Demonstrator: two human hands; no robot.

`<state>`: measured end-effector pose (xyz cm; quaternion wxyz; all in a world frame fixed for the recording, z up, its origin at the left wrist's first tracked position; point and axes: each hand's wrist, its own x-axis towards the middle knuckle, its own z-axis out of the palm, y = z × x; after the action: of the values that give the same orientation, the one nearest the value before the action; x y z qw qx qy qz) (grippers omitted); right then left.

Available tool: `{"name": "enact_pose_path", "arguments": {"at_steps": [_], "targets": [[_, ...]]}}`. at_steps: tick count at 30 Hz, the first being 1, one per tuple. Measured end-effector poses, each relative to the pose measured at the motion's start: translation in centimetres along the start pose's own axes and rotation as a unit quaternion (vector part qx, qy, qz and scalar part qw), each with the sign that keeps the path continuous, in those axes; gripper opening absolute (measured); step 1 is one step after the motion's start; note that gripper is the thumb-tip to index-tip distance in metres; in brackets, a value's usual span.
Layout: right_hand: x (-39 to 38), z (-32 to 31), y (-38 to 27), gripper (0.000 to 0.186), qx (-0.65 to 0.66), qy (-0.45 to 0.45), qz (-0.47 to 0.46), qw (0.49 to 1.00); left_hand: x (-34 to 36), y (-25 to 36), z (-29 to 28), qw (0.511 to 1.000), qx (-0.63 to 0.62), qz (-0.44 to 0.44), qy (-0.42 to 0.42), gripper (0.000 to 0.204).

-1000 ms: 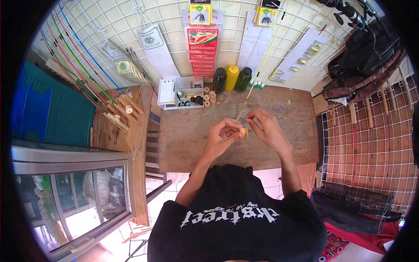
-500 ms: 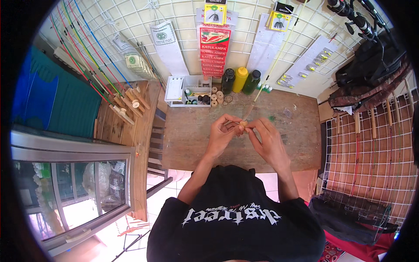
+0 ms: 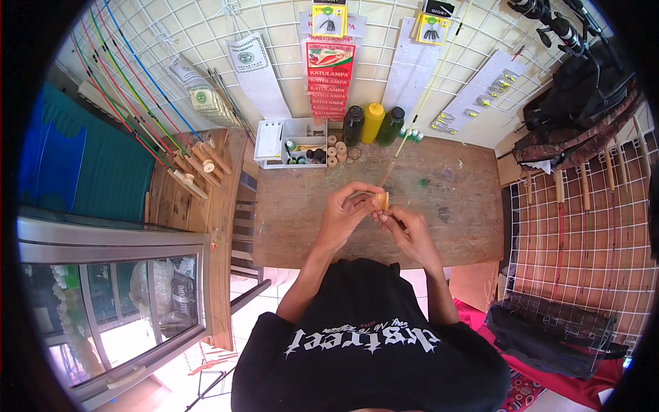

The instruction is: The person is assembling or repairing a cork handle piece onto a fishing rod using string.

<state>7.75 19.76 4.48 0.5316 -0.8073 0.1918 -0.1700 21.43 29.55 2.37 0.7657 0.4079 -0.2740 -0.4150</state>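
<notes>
Above the worn wooden table (image 3: 446, 226), my left hand (image 3: 347, 213) is closed around a small light wooden piece (image 3: 382, 200) at the lower end of a long thin pale yellow rod (image 3: 412, 134), which rises toward the wall grid. Just below and right of that piece, my right hand (image 3: 408, 233) has its fingertips pinched together close against my left fingers; what they grip is too small or hidden to name.
A white organizer box (image 3: 264, 141), wooden rings (image 3: 333, 151) and three bottles (image 3: 373, 123) line the table's back. Rods with wooden handles (image 3: 206, 165) lean on a side bench (image 3: 220, 288) at left, beside a glass-fronted cabinet (image 3: 113, 237). More rods hang on a right-hand grid (image 3: 576, 240).
My right hand has come in from above right of the wooden piece to below it, its fingers now meeting my left hand's. My left hand still holds the piece.
</notes>
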Motion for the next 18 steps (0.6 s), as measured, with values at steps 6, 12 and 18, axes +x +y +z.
{"name": "enact_pose_path", "arguments": {"at_steps": [6, 12, 18], "targets": [[0.4, -1.5, -0.6, 0.009, -0.067, -0.048, 0.027, 0.996, -0.7, 1.3, 0.6, 1.0, 0.015, 0.002, -0.018, 0.035], [0.9, -2.2, -0.8, 0.011, -0.117, -0.048, 0.012, 0.992, -1.0, 1.5, 0.4, 0.999, 0.024, -0.023, -0.021, 0.038], [3.0, -4.1, -1.5, 0.011, -0.19, -0.07, -0.064, 0.977, -1.6, 1.1, 0.7, 0.991, 0.123, -0.031, -0.043, 0.034]]}}
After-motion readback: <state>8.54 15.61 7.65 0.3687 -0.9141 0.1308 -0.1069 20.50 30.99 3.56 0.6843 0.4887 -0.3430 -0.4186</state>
